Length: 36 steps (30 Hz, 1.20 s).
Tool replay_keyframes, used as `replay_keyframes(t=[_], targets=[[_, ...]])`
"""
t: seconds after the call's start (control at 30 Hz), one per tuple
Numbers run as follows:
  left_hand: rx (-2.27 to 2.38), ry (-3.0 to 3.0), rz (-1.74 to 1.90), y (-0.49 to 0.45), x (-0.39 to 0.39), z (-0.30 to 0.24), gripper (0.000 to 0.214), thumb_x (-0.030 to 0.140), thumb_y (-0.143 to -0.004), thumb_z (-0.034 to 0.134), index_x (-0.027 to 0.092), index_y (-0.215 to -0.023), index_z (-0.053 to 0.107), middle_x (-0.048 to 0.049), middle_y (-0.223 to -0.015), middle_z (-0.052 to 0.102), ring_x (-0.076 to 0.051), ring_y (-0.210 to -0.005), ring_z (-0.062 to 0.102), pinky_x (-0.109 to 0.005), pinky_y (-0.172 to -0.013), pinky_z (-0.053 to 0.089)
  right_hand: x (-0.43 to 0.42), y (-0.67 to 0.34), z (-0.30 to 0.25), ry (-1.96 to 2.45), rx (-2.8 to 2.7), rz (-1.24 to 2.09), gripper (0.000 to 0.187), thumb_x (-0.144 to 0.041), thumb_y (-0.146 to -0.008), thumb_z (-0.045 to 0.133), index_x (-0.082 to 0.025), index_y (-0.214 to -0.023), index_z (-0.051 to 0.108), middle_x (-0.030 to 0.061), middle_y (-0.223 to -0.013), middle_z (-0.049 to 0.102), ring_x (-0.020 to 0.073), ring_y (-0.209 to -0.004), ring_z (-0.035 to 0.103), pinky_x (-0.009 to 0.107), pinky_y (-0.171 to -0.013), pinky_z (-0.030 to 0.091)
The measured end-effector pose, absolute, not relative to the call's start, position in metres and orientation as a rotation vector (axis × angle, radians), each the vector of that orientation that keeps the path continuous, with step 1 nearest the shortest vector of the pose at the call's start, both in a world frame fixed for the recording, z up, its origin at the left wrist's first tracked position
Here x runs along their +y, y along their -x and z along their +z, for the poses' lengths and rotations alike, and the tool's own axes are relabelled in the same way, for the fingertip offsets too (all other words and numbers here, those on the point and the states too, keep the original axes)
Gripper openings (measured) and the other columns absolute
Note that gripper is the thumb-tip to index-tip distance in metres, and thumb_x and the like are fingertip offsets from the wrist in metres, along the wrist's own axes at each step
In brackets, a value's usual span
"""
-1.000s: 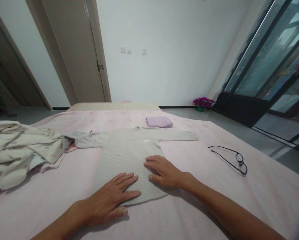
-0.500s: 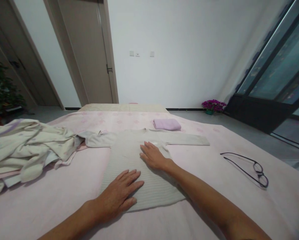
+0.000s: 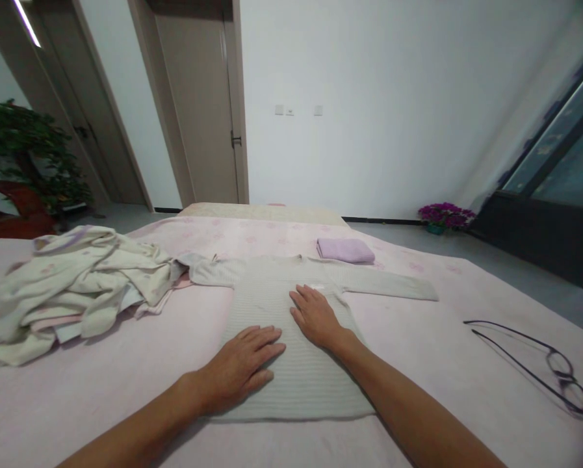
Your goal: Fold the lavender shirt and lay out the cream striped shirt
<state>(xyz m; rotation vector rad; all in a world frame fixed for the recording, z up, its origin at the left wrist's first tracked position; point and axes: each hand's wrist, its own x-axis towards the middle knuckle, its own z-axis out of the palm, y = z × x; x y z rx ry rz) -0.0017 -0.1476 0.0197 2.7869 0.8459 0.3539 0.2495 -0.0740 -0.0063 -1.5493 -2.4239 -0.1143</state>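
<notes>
A pale striped long-sleeved shirt (image 3: pixel 315 383) lies spread on the pink bed sheet (image 3: pixel 125 396), its neckline away from me. Its right-hand sleeve stretches straight out; the left-hand one reaches a heap of clothes. On the lower left part of the shirt rests my left hand (image 3: pixel 245 364), palm down with fingers stretched. Farther up, on the chest, my right hand (image 3: pixel 315 315) lies flat, its fingers near a small white mark. Neither hand grips anything.
To the left is a crumpled heap of light clothes (image 3: pixel 91 279). A folded lilac cloth (image 3: pixel 344 250) lies beyond the right-hand sleeve. Black-framed glasses (image 3: pixel 559 374) lie unfolded at the right. Purple flowers (image 3: pixel 444 214) stand on the floor by the wall.
The view has turned a little to the left, so things appear shifted right. Both hands remain flat on the shirt, in nearly the same places.
</notes>
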Motion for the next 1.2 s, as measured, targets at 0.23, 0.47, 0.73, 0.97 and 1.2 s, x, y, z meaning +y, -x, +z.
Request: replay_keyframes(t=[0.23,0.47,0.73,0.97,1.2], targets=[[1.068,-2.741,0.545,0.024,-0.114,0.002,0.043,0.032,-0.097,0.052,0.026,-0.14,0.055,-0.0086,-0.147,0.054,-0.025,-0.135,0.05,-0.046,-0.115,0.039,-0.075,-0.25,-0.003,1.541,-2.41,-0.088,0.043,-0.033,-0.1,0.044,-0.017,-0.139,0.055,0.0138,-0.149,0.05,0.0256,-0.14,0.041,0.043,-0.118,0.028],[1.779,-1.964,1.384,0.086,-0.047,0.0,0.044,0.033,-0.091,0.049,0.021,-0.132,0.06,-0.0086,-0.132,0.063,-0.025,-0.124,0.058,-0.041,-0.108,0.045,-0.073,-0.251,-0.003,1.543,-2.413,-0.068,0.045,-0.033,-0.1,0.045,-0.017,-0.14,0.055,0.0132,-0.149,0.05,0.0254,-0.141,0.041,0.043,-0.119,0.028],[1.618,-1.186,1.469,0.142,0.004,0.02,0.063,0.024,-0.08,0.062,0.017,-0.142,0.052,-0.005,-0.098,0.069,-0.015,-0.081,0.067,-0.027,-0.077,0.055,-0.072,-0.251,-0.004,1.544,-2.403,-0.075,0.044,-0.032,-0.099,0.045,-0.017,-0.139,0.056,0.0133,-0.148,0.051,0.0256,-0.14,0.043,0.044,-0.118,0.03],[1.639,-1.048,1.42,0.133,0.033,0.027,0.07,0.028,-0.088,0.062,0.012,-0.152,0.037,-0.0077,-0.093,0.065,-0.013,-0.066,0.062,-0.023,-0.055,0.051,-0.071,-0.251,-0.006,1.538,-2.402,-0.075,0.045,-0.032,-0.099,0.045,-0.017,-0.14,0.055,0.0128,-0.149,0.051,0.0264,-0.14,0.042,0.045,-0.118,0.031],[1.645,-1.675,1.691,0.144,0.045,0.046,0.072,0.033,-0.082,0.064,0.02,-0.15,0.043,-0.0129,-0.14,0.056,-0.027,-0.127,0.055,-0.038,-0.105,0.047,-0.071,-0.252,-0.004,1.531,-2.407,-0.062,0.044,-0.031,-0.099,0.046,-0.017,-0.139,0.056,0.0128,-0.148,0.051,0.0263,-0.139,0.043,0.044,-0.119,0.03]])
